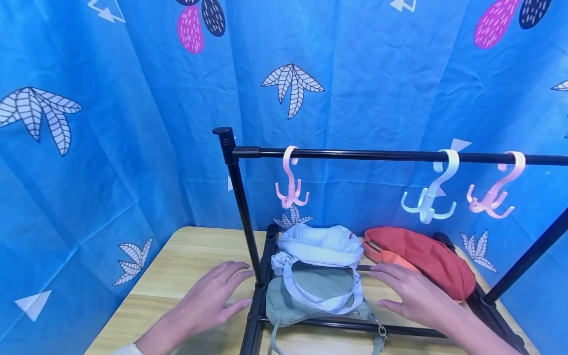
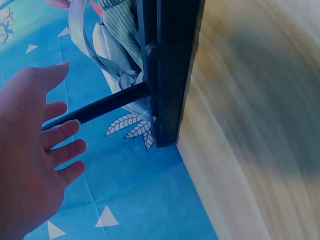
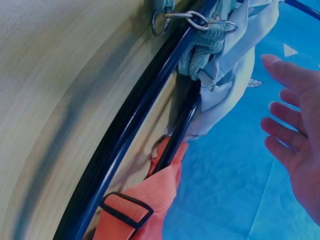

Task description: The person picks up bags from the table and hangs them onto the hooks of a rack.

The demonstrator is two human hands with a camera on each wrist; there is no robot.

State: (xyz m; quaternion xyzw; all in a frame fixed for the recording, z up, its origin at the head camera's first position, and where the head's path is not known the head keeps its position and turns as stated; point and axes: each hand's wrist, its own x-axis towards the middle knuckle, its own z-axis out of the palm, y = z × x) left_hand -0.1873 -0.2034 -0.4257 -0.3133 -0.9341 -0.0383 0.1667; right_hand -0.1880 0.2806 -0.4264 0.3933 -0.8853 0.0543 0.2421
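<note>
My left hand [image 1: 213, 295] hovers left of the rack's upright, fingers spread and loosely bent, holding nothing. On the other side, my right hand [image 1: 410, 296] is held over the rack base with relaxed fingers and nothing in it. Between the hands lie a green corduroy bag [image 1: 284, 301] and, partly on top of it, a pale blue bag [image 1: 317, 241] whose strap [image 1: 290, 283] loops forward. A red bag [image 1: 421, 254] with an orange strap lies beyond my right hand. In the right wrist view the orange strap [image 3: 137, 200] shows a black buckle.
A black rack [image 1: 241, 212] stands on the wooden table [image 1: 191, 246]. From its top bar [image 1: 355, 154] hang a pink hook [image 1: 290, 185] at left, a pale blue hook [image 1: 429, 195] and another pink hook [image 1: 492, 195] at right. Blue patterned cloth [image 1: 133, 172] surrounds the table.
</note>
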